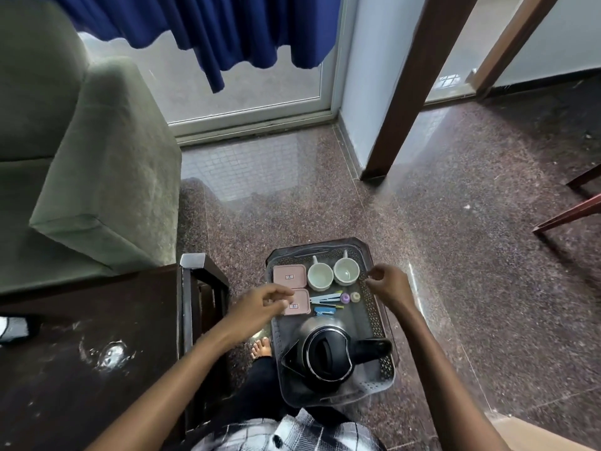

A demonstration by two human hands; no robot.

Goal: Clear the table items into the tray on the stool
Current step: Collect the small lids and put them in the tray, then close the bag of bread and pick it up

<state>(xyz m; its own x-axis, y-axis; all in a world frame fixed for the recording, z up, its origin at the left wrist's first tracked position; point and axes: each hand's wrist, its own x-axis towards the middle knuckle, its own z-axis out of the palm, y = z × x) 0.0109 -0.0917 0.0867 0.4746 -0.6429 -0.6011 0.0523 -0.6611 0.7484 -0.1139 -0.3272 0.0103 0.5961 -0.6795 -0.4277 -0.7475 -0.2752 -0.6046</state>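
A grey perforated tray (377, 323) sits low in front of me; the stool under it is hidden. In it stand two white cups (320, 275) (346, 271), two pink lidded boxes (289, 276) (299, 302), several small sachets (325, 304), two tiny tubs (349, 297) and a black and steel kettle (328, 353). My left hand (260, 304) hovers over the tray's left edge by the nearer pink box, fingers loosely curled, holding nothing. My right hand (388, 283) hangs over the right rim, fingers loosely curled and empty.
A dark wooden table (81, 353) lies at the left, with a white object (13, 328) at its far left edge. A green armchair (81, 157) stands behind it. Speckled stone floor, a door frame (413, 92) and chair legs (569, 216) surround the tray.
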